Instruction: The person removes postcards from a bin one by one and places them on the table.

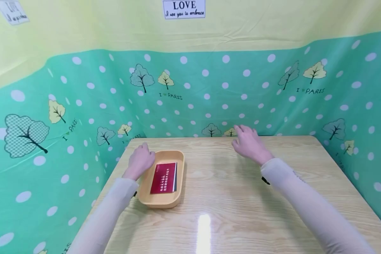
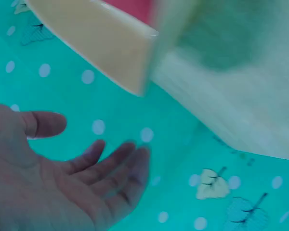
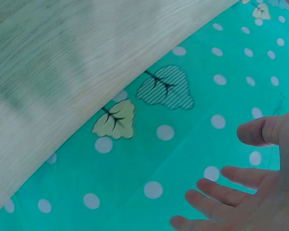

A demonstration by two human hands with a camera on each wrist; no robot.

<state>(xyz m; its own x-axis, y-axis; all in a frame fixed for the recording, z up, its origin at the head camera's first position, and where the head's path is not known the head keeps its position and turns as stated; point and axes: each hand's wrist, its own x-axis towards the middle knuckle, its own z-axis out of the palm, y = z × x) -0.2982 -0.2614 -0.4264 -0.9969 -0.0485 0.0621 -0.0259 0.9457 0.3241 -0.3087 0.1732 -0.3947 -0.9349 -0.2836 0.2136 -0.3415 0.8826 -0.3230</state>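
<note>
My left hand hovers over the upper left rim of a shallow tan plastic tray, its fingers loose and holding nothing. Inside that tray lies a dark red card with white print, on top of a darker one whose edge peeks out at the right. In the left wrist view the left palm shows bare, fingers relaxed, with the tray's wall above. My right hand is raised over the far part of the table, right of the middle, its fingers spread and nothing in them.
The light wood table has its far edge against a green and yellow cloth with dots and trees, which also hangs along both sides. A bright light reflection falls on the table's near middle.
</note>
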